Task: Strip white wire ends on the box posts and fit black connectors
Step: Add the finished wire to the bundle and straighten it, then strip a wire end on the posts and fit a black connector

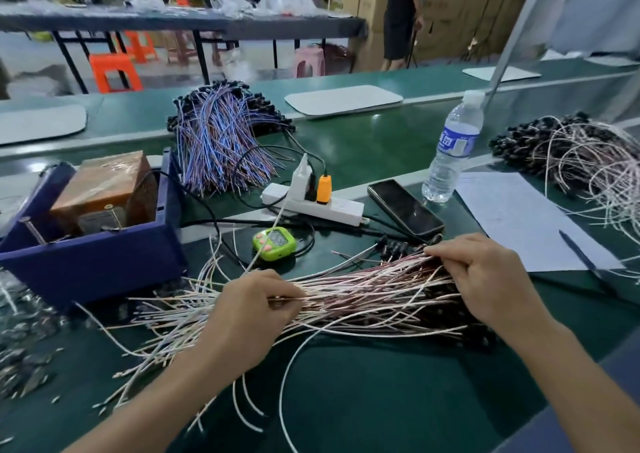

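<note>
Blue box (97, 265) holds a brown block (104, 185); left hand (249, 310) and right hand (485, 276) grip white wires (363, 293).

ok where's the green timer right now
In the head view the green timer sits mid-table, just in front of the white power strip, to the right of the blue box and beyond the wire bundle.

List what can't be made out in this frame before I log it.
Head view, the only one:
1. Display of the green timer: too small to read.
2. Inside of the blue box: its near wall hides the lower part.
3. Grip of the right hand: fingertips sink among the white wires, so gripping or resting is unclear.
4. The wire pile at far right: cut off by the frame edge.
5. The scraps at left: blurred.
</note>
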Demonstrator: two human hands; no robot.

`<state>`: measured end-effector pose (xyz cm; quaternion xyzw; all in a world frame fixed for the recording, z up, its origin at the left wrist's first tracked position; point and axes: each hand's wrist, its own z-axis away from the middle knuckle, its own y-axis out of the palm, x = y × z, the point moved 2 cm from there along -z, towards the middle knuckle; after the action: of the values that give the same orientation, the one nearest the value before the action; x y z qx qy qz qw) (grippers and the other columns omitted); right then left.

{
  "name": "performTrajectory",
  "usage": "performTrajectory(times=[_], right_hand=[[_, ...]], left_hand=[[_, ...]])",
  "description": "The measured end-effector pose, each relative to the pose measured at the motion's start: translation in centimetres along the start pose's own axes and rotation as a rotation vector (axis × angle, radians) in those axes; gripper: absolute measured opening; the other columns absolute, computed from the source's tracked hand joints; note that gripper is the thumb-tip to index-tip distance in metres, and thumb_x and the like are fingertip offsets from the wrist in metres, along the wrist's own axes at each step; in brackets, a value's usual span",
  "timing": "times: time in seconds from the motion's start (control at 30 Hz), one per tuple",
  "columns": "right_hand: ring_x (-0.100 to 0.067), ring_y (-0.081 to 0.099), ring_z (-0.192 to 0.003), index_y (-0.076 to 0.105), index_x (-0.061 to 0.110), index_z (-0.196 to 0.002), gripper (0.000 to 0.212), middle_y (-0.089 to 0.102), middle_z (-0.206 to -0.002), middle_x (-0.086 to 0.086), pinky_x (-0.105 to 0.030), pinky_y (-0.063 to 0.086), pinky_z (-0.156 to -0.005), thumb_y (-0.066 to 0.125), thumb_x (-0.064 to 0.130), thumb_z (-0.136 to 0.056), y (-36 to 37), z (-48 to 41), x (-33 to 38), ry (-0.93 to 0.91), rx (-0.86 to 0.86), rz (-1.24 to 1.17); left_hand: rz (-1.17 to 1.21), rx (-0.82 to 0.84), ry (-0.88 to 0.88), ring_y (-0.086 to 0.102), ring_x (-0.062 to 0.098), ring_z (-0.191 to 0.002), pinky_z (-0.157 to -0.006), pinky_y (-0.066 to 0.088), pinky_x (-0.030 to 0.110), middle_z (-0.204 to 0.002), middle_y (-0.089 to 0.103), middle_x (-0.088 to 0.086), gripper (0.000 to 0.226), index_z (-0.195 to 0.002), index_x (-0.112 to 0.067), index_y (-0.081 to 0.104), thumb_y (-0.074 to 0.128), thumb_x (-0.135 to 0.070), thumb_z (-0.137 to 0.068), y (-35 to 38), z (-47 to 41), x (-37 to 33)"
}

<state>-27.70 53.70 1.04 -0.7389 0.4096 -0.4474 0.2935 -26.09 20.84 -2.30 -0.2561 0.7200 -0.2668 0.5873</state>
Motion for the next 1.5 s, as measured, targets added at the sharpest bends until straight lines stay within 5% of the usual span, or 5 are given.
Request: performTrajectory(times=[0.53, 0.83, 1.07, 1.3, 1.5], right_hand=[[-0.005, 0.026, -0.148, 0.034, 0.038, -0.156, 0.064, 0.039, -0.159, 0.017, -0.028, 0.010, -0.123, 0.036, 0.067, -0.099, 8.3, 2.4, 10.7, -0.225, 0.425, 0.213], [0.002, 0.016, -0.149, 0.036, 0.037, -0.155, 0.072, 0.033, -0.158, 0.021, -0.028, 0.008, -0.123, 0.022, 0.076, -0.097, 8.5, 2.4, 16.2, -0.295, 0.379, 0.025], [0.000, 0.042, -0.132, 0.052, 0.039, -0.144, 0.047, 0.055, -0.139, 0.020, 0.001, 0.018, -0.103, 0.053, 0.043, -0.098, 12.0, 1.8, 34.0, -0.585, 0.497, -0.294], [-0.028, 0.063, -0.102, 0.060, 0.034, -0.129, 0.043, 0.071, -0.111, -0.007, -0.045, 0.054, -0.087, 0.052, 0.011, -0.093, 18.3, 2.4, 49.3, -0.837, 0.807, -0.252], [-0.033, 0.053, -0.128, 0.050, 0.017, -0.144, 0.072, 0.060, -0.138, -0.012, -0.048, 0.050, -0.103, 0.046, -0.009, -0.078, 24.6, 2.5, 56.0, -0.916, 0.872, -0.107]], left_hand=[[-0.055, 0.072, 0.100, 0.044, -0.011, -0.130, -0.117, 0.031, 0.018, -0.135, 0.056, -0.026, 0.051, -0.133, -0.036, 0.066, 0.074, -0.037, -0.083, -1.9, 1.3, 0.4], [0.064, -0.308, -0.127, 0.068, -0.007, -0.079, -0.067, 0.046, 0.003, -0.088, 0.074, -0.029, 0.031, -0.088, -0.043, 0.079, 0.075, -0.012, -0.088, -12.6, 5.1, 4.8], [-0.128, -0.496, -0.403, 0.062, -0.004, -0.056, -0.054, 0.045, 0.017, -0.063, 0.070, -0.025, 0.025, -0.076, -0.043, 0.079, 0.075, -0.020, -0.084, -21.9, 10.7, 8.2], [-0.400, -0.664, -0.717, 0.062, 0.006, -0.055, -0.052, 0.043, 0.019, -0.057, 0.067, -0.021, 0.021, -0.072, -0.046, 0.076, 0.071, -0.030, -0.085, -32.7, 19.1, 14.0], [-0.430, -0.527, -0.924, 0.059, 0.025, -0.126, -0.104, 0.045, 0.037, -0.143, 0.061, -0.001, 0.057, -0.137, -0.035, 0.062, 0.076, -0.052, -0.084, -36.5, 23.1, 21.3]])
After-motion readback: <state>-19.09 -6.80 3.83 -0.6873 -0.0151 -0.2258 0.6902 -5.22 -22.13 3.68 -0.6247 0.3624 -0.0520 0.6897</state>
